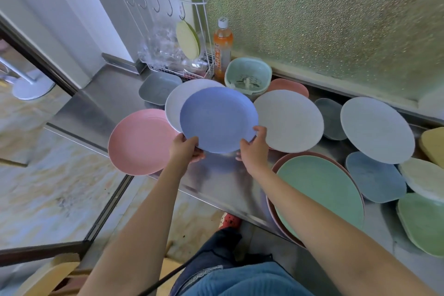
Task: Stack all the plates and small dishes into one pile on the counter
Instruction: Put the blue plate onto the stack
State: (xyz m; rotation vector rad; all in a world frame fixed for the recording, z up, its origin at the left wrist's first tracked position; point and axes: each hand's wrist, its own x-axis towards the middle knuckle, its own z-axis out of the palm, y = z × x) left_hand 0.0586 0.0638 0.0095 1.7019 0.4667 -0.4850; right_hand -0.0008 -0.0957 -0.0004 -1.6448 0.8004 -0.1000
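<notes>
I hold a blue-violet plate [217, 119] by its near rim with both hands, lifted above the steel counter [223, 180]. My left hand [185, 148] grips the lower left edge, my right hand [254, 149] the lower right edge. Behind it lies a white plate [175, 103], to its left a pink plate [139, 140]. A grey-white plate [290, 120] lies to the right, a pale blue plate [377, 128] farther right. A green plate [322, 190] rests on a pink one near my right forearm. Small dishes in blue [374, 178], cream [422, 180], green [422, 222] and yellow [433, 144] lie at the right.
A grey square dish [157, 87], a mint strainer basket [248, 77], an orange bottle [223, 48] and a white wire rack [168, 31] with a hanging green plate stand at the back. A pink dish [293, 85] and a dark grey dish [332, 118] lie near the frosted window.
</notes>
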